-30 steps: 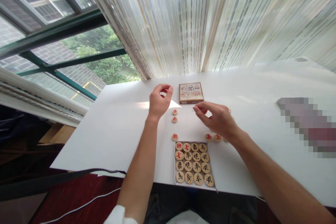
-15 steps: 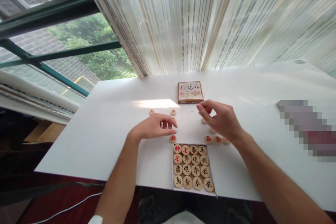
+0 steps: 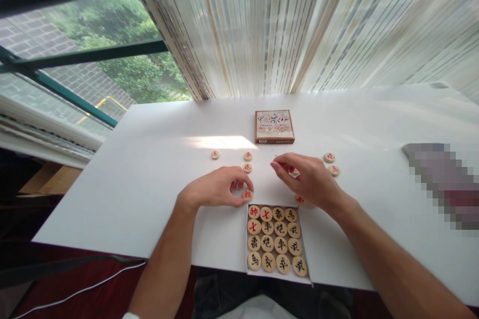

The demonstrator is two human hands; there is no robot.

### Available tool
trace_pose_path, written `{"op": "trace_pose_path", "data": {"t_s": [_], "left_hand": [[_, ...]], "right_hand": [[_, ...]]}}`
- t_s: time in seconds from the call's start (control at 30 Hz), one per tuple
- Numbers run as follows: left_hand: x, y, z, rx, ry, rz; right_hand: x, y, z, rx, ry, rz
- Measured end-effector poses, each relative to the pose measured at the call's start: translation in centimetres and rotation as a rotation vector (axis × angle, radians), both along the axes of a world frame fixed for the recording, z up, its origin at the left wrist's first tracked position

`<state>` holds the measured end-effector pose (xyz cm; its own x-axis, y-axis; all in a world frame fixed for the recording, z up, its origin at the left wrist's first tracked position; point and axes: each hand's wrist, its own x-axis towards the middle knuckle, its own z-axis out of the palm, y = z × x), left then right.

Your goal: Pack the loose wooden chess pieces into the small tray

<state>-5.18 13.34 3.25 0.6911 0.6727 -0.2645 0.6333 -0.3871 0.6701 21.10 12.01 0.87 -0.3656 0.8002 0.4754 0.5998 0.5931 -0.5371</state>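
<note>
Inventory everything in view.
Table: one, white, centre
Tray: one, white, table front
Tray pieces: sixteen, tan marked red/black, inside
Loose pieces: at least eight, tan marked red, beyond tray
Box: one, cream/brown, table back
Pixelated object: one, grey/red, right
Curtain: one, pale striped, behind table
Window: one, green frame, left
Trees: uncountable, green, outside
Brick wall: one, grey, outside
Cable: one, white, lower left
Cardboard: count unclear, brown, left
Left hand: one, bare, at loose piece
Right hand: one, bare, over table

Looks like a home: has a sheer striped curtain (image 3: pixel 243 25) behind the white table (image 3: pixel 130 169), a green-framed window (image 3: pixel 105 53) left of the table, a dark red floor (image 3: pixel 112 294) beneath it and a Chinese chess box (image 3: pixel 274 126) on it.
</note>
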Motion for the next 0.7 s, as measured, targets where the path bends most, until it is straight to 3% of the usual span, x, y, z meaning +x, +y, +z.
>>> {"op": "trace_pose_path", "data": {"t_s": [0.17,0.33,0.7], "left_hand": [[0.1,-0.2,0.3,0.056,-0.040,0.065],[0.3,-0.5,1.0,0.012,-0.227,0.157],[1.4,-0.7,1.4,0.023,-0.380,0.170]], "right_hand": [[-0.2,-0.3,0.0,-0.033,0.011,0.031],[-0.5,-0.7,0.2,-0.075,0.051,0.069],[-1.5,-1.5,0.9,-0.193,0.178,0.170]]}}
